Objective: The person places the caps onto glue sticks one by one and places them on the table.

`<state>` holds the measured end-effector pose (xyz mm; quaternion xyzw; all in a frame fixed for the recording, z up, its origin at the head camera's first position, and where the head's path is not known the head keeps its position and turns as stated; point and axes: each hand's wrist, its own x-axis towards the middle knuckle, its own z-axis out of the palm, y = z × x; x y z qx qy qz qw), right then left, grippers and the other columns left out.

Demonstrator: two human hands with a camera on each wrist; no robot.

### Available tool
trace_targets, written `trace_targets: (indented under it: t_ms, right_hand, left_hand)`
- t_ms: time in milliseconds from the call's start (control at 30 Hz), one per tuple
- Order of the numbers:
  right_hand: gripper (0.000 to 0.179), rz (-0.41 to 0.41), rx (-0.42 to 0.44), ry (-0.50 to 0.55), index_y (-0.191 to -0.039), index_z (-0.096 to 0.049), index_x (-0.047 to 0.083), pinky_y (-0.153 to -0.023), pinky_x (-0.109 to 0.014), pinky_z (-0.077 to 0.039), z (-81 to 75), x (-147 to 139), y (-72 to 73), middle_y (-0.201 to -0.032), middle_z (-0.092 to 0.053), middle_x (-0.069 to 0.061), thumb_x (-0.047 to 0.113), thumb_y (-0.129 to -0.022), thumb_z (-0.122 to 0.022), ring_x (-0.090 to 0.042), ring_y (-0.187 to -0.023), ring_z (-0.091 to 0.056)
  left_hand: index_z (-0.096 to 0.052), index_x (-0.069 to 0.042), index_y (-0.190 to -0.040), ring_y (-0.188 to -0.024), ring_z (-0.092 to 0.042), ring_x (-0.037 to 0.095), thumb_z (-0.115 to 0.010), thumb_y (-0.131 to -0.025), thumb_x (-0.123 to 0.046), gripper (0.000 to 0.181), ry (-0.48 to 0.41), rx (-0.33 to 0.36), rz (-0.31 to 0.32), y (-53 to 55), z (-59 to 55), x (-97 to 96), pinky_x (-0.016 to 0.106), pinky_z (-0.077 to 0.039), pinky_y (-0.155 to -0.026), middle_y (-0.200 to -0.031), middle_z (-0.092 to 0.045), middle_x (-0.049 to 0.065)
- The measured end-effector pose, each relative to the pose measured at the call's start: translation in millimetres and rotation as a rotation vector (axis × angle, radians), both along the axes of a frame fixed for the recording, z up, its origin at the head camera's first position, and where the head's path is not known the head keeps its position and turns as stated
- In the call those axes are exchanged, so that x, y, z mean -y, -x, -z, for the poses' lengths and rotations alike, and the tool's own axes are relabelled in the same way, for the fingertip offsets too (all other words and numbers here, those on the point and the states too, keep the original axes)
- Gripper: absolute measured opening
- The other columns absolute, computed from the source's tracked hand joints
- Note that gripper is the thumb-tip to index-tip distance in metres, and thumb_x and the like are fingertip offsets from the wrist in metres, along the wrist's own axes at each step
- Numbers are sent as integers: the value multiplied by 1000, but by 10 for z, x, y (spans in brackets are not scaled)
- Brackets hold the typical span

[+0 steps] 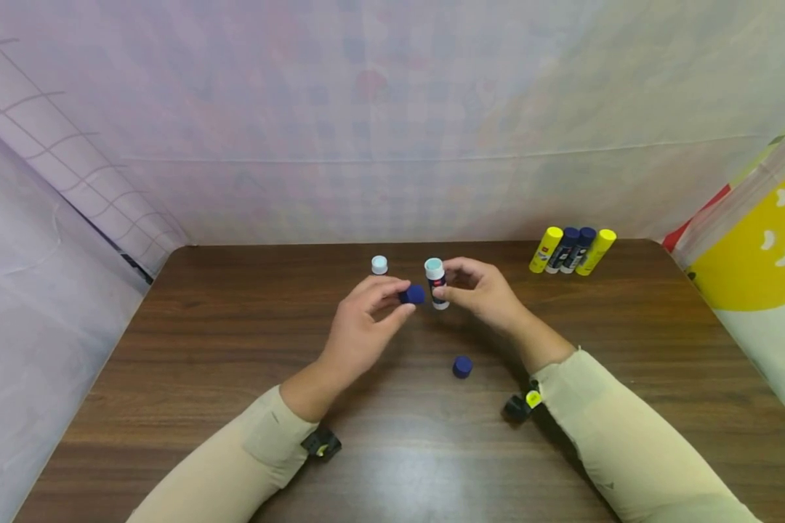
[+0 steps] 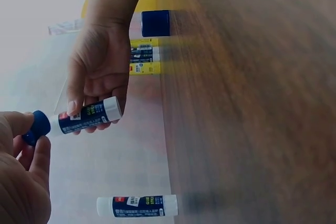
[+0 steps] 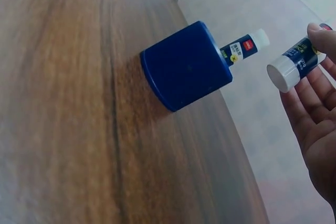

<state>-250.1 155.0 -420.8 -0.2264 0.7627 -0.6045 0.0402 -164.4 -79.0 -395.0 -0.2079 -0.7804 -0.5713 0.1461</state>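
My left hand (image 1: 361, 325) pinches a dark blue cap (image 1: 413, 294) between thumb and fingertips, its side turned to the head camera. Just right of it, my right hand (image 1: 487, 294) grips an uncapped glue stick (image 1: 439, 280) upright, clear of the table; its pale top faces up. In the left wrist view the held cap (image 2: 38, 127) is close beside that glue stick's (image 2: 86, 116) white top end. Beyond my left hand stands a second uncapped glue stick (image 1: 379, 264), its lower part hidden by the hand. A second blue cap (image 1: 462, 367) rests on the table nearer me.
At the back right, several capped glue sticks stand in a row: a yellow one (image 1: 546, 250) at the left end, dark blue ones in the middle, and another yellow one (image 1: 597, 252) at the right. A patterned cloth (image 1: 379, 131) hangs behind the wooden table (image 1: 235, 349).
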Motion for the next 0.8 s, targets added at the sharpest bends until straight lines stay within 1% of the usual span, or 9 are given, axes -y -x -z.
trace_targets:
  t_ms: [167, 233, 367, 467, 567, 700, 800]
  right_hand:
    - [31, -43, -10, 25, -118, -67, -3, -76, -24, -61, -33, 19, -43, -104, -72, -8, -2, -89, -77, -14, -92, -69]
    - [30, -64, -13, 34, -117, -67, -1, -76, -25, -62, -43, 27, -59, -102, -72, -5, -3, -89, -77, -14, -92, -70]
    - [29, -105, -17, 50, -115, -68, 3, -76, -26, -62, -64, 43, -88, -100, -72, 1, -4, -88, -78, -14, -92, -70]
    - [29, -128, -23, 59, -113, -67, 3, -76, -26, -62, -87, 58, -108, -99, -72, 4, -6, -87, -78, -15, -92, -70]
    - [29, -148, -17, 65, -113, -66, 1, -74, -28, -63, -106, 71, -124, -99, -72, 3, -6, -87, -78, -16, -91, -70]
    - [30, -165, -2, 57, -113, -65, 1, -70, -29, -63, -116, 82, -139, -98, -71, -2, -5, -87, -79, -17, -89, -69]
    - [30, -174, -19, 35, -113, -65, 1, -71, -29, -62, -121, 90, -150, -99, -70, -5, -4, -87, -79, -17, -89, -69]
  left_hand:
    - [-72, 2, -124, -113, -69, 24, -77, -93, -4, 32, -61, -17, -14, 1, -7, -1, 24, -58, -99, -122, -68, 11]
    - [-71, 3, -124, -114, -69, 25, -77, -92, -3, 32, -84, -22, -11, 3, -5, -3, 25, -59, -100, -123, -68, 13]
    - [-71, 4, -124, -114, -69, 27, -77, -92, -1, 32, -110, -27, -8, 6, 3, -3, 26, -59, -100, -123, -67, 15]
    - [-70, 5, -123, -114, -69, 28, -77, -92, -1, 32, -119, -31, -10, 8, 5, -1, 26, -58, -100, -123, -66, 16]
    - [-70, 6, -123, -115, -68, 27, -77, -92, -1, 32, -118, -34, -16, 10, 7, -1, 26, -58, -101, -123, -67, 15]
    - [-69, 7, -123, -115, -68, 26, -77, -93, -1, 33, -116, -39, -20, 9, 9, -3, 26, -58, -101, -123, -66, 14]
    - [-70, 6, -123, -115, -68, 26, -77, -92, -2, 33, -112, -40, -22, 9, 9, -4, 25, -58, -101, -124, -66, 14]
